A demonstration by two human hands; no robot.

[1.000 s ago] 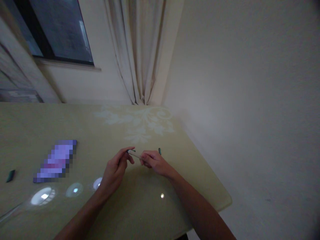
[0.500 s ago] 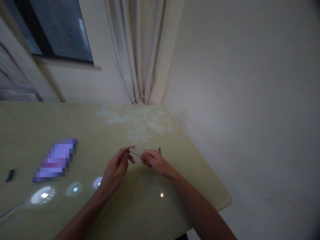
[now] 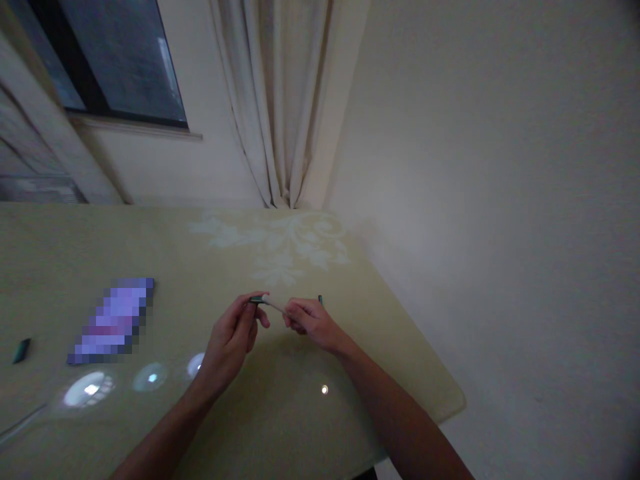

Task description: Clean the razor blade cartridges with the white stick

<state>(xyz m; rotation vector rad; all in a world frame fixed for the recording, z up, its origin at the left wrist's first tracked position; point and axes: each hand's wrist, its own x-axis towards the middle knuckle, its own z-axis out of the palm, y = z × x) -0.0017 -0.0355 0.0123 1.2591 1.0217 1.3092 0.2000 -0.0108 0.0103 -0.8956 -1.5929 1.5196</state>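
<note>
Over the table, my left hand [image 3: 233, 337] is closed in a pinch on a small dark green piece [image 3: 257, 300]. The far end of that piece meets the thicker tip of a thin pale stick [image 3: 275, 305]. My right hand [image 3: 310, 323] is closed round the other end of the stick, and its fingers hide that end. Just behind the right hand shows a short dark green object [image 3: 321, 300], partly covered by the hand; I cannot tell whether it lies on the table.
A glossy yellow-green table [image 3: 280, 413] has a rounded corner at right. A flat purple, pixelated object [image 3: 113, 323] lies at left, with another small dark green piece [image 3: 21, 351] beyond it. A thin pale strip [image 3: 23, 425] shows lower left. Curtains [image 3: 280, 100] and a wall stand behind.
More of the dark green piece shows at my left fingertips, and it lies more in line with the stick. Both hands have stayed almost in place.
</note>
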